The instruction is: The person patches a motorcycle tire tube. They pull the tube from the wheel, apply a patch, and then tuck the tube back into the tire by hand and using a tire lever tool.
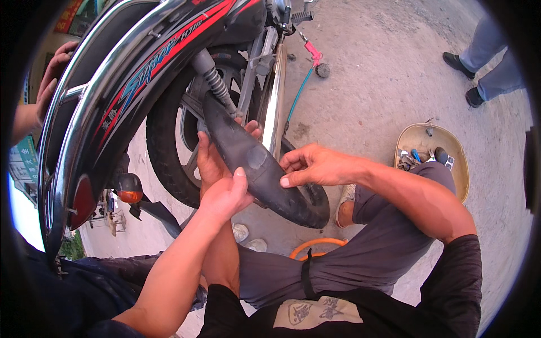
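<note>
One inner tube (276, 188), who's got it?

Left hand (211, 167) wraps it from below, probably taking the weight. Right hand (313, 162) pinches its right edge, I'd guess to steady it, pale spot (258, 159) facing up between them. Co-worker's hand (225, 197) crowds in by the left hand, thumb at the edge.

And further out?

Rear wheel (162, 155) past the left hand; tool tray (416, 138) off right, likely for easy reach.

Daylight falls on dusty grey ground (377, 84) — a teal signboard (26, 166) and some greenery (72, 247) show at far left.
</note>
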`<state>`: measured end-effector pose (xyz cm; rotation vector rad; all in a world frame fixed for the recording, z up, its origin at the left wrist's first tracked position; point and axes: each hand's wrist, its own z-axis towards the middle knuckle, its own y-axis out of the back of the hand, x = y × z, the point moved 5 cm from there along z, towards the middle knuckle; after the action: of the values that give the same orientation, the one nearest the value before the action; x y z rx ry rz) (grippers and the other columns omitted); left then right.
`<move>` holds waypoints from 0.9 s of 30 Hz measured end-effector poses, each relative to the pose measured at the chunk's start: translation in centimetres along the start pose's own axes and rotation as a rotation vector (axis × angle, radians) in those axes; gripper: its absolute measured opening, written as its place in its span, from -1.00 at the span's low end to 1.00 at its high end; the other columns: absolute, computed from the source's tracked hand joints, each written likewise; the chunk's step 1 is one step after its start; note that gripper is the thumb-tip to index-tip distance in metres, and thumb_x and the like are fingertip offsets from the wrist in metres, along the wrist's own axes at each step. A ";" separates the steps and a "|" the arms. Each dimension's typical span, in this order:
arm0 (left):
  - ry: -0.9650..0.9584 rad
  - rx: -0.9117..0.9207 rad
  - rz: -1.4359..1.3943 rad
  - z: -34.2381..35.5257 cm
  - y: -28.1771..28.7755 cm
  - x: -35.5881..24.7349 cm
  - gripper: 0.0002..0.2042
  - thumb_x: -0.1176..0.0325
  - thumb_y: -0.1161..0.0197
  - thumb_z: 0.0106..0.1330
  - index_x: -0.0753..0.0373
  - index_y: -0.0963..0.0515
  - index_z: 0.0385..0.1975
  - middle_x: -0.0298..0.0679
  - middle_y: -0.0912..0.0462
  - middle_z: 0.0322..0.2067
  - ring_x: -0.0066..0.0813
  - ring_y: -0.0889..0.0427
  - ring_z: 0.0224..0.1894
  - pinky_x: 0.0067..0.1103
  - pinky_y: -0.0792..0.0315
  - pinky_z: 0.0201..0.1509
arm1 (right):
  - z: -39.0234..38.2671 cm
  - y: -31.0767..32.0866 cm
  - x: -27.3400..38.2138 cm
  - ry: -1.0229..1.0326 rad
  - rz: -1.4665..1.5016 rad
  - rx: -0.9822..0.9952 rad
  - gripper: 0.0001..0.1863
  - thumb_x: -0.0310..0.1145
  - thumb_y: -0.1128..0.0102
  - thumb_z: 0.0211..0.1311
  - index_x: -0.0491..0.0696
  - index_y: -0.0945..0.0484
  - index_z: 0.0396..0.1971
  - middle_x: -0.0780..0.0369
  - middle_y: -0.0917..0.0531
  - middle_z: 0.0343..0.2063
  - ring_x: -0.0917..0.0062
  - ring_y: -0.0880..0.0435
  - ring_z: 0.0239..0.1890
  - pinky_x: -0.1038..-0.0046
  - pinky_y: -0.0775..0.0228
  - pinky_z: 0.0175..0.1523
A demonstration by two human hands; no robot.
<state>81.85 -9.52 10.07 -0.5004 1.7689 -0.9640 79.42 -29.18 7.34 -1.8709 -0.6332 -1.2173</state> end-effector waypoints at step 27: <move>-0.294 -0.443 0.569 -12.1 -0.3 10.5 -0.66 0.37 -0.13 0.45 0.45 -0.41 0.11 -0.10 -0.53 0.08 -0.34 -0.54 0.08 -0.46 -0.41 0.22 | -5.1 -4.5 4.2 0.471 -0.945 -0.687 -0.74 -0.39 -0.23 0.03 -0.09 -0.55 -0.23 0.01 -0.65 -0.38 0.05 -0.65 -0.25 0.16 -0.49 -0.16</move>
<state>66.62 -12.62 6.14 -0.3544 1.7103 -0.0936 75.20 -30.97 13.82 -1.6783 -0.9434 -2.6635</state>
